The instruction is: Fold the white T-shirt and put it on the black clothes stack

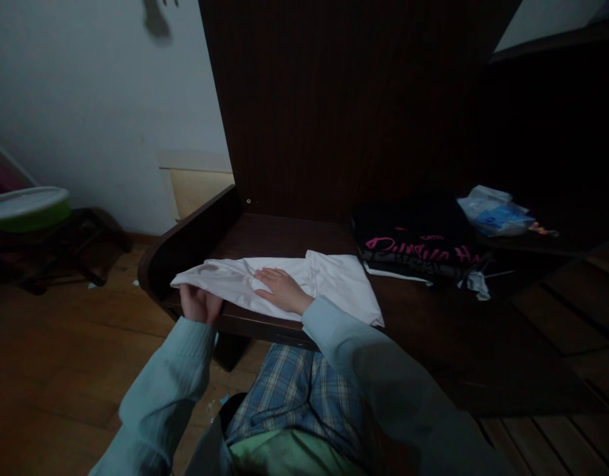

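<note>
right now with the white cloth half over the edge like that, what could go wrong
1. The white cloth lies at the front edge of the dark wooden surface, its left end lifted by the left hand; if the flat right hand lets up, it may slide to the floor.
2. The folded dark stack sits close beside it; a wide sweep could knock it askew.
3. Dim light may hide creases.

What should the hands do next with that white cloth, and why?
Probably fold the gripped end across. The left hand grips the white cloth at its left edge, lifted slightly, while the right hand lies flat on its middle, pinning it to the dark wooden surface.
</note>
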### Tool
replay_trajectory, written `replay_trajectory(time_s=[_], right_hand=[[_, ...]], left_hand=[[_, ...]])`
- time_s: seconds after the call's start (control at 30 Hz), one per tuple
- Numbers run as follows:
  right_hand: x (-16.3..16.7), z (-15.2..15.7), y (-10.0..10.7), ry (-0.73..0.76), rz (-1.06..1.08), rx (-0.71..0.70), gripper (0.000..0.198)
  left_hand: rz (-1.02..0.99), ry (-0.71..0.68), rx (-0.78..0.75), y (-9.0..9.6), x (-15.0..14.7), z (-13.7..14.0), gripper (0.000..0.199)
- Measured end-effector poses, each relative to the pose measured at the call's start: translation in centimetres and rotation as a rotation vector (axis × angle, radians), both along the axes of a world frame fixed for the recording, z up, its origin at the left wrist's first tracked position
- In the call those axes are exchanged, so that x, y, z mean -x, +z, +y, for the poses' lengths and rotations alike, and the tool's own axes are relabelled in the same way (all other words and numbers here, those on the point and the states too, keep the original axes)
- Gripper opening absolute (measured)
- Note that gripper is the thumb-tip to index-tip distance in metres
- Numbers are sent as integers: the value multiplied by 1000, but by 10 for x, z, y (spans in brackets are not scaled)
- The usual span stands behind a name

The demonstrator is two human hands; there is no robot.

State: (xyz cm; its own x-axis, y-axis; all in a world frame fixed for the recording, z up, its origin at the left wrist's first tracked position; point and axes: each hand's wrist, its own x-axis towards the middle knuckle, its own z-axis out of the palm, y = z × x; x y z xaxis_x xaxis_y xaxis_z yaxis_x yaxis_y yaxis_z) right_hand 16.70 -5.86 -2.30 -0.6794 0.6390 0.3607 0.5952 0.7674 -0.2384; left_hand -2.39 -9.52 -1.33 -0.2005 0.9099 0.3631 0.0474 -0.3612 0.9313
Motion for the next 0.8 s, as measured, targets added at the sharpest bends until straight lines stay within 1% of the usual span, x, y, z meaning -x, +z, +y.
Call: replay_trajectory(time_s=[0.07, 0.17, 0.23, 0.33, 0.4, 0.5, 0.6, 0.67, 0.7, 0.77, 0.8], right_hand=[[0, 0, 1, 0, -5, 2, 41], [-2, -1, 3, -3, -17, 1, 42], [-2, -1, 4, -6, -25, 2, 42], [5, -1, 4, -24, -36, 5, 42], [16, 0, 4, -43, -51, 9, 42], [38, 3, 8, -42, -74, 38, 46], [50, 4, 23, 68, -69, 127, 52], [41, 1, 38, 166, 6, 149, 50], [30, -1, 45, 194, 78, 131, 46], [-2, -6, 57, 174, 219, 109, 37], [-22, -8, 60, 119, 289, 111, 34]], left_hand=[[-86, -26, 14, 1, 2, 0, 82], [-115, -20, 21, 1, 3, -2, 83], [-121, -23, -17, 0, 2, -2, 82], [-69, -40, -46, 3, -1, 4, 82], [-63, -44, -38, 9, -2, 12, 82], [-189, -31, -82, 24, 1, 25, 80], [-295, -45, -120, 41, 6, 34, 77], [-319, -71, -122, 52, 7, 37, 77], [-333, -74, -133, 57, 7, 39, 76], [-362, -67, -176, 65, 2, 41, 74], [-378, -65, -201, 69, -2, 43, 72]])
